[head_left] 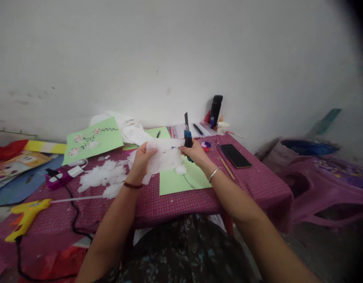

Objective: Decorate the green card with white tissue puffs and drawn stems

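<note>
My left hand (144, 157) pinches the left edge of a thin white sheet (162, 155), tissue-like, raised over the table. In my right hand (196, 151) is a blue and black utility knife (187, 138), its blade pointing up and away from me. The fingers of that hand also meet the sheet's right edge. Below lies a light green sheet of paper (172, 184) with a white tuft and a thin drawn stem on it; the raised sheet covers part of it. Torn white scraps (103, 175) are heaped left of my left hand.
A green card with flowers (94, 141) leans at the back left. A yellow glue gun (29, 218) and purple power strip (59, 179) lie left, with a black cable. To the right are a phone (236, 155), a paper cup (223, 127), a black bottle (216, 108) and a pink stool (325, 192).
</note>
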`<state>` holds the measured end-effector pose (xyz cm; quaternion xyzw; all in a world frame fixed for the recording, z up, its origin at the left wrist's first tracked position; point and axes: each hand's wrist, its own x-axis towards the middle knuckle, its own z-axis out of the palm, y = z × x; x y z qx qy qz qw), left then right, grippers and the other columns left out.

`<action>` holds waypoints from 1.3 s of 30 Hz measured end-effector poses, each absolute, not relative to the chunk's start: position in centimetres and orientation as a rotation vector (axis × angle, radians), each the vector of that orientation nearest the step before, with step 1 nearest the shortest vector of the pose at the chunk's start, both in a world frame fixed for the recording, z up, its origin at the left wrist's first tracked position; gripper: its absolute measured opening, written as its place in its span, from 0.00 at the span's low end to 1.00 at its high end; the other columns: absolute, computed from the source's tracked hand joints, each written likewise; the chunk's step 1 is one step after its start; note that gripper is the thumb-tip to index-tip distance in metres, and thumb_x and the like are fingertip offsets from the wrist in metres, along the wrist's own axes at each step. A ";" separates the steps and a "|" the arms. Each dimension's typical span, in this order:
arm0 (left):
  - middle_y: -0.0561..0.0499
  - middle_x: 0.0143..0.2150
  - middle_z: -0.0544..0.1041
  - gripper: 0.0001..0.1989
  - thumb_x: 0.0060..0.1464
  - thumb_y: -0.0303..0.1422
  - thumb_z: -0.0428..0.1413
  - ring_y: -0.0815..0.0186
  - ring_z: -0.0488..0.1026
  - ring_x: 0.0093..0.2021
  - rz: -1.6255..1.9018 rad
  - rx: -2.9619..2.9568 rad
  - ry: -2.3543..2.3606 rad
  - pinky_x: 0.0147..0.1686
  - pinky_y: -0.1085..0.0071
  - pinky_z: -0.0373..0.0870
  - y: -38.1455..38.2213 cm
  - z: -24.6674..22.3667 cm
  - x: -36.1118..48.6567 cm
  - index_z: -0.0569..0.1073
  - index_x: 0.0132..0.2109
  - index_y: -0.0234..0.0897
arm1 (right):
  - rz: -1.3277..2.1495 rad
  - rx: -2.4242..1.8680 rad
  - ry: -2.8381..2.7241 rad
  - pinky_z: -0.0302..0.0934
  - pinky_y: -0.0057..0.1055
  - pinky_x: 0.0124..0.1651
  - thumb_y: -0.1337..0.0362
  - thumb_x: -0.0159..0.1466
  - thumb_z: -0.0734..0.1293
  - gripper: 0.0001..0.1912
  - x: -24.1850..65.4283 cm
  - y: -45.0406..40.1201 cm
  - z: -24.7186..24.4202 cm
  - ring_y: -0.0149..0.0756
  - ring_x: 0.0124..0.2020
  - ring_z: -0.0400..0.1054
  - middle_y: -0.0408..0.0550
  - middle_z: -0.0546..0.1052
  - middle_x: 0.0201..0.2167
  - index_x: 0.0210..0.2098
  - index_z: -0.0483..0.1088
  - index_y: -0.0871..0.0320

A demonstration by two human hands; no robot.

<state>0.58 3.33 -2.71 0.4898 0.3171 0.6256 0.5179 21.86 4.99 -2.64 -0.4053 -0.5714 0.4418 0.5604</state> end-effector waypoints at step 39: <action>0.52 0.26 0.72 0.08 0.49 0.30 0.59 0.68 0.67 0.30 1.736 1.670 0.695 0.31 0.72 0.63 3.2 -2.0 -0.7 0.71 0.23 0.37 | 0.934 -0.735 -1.455 0.64 0.30 0.31 0.65 0.50 0.70 0.08 24.1 4.2 -1.5 0.27 0.25 0.65 0.41 0.72 0.30 0.29 0.66 0.55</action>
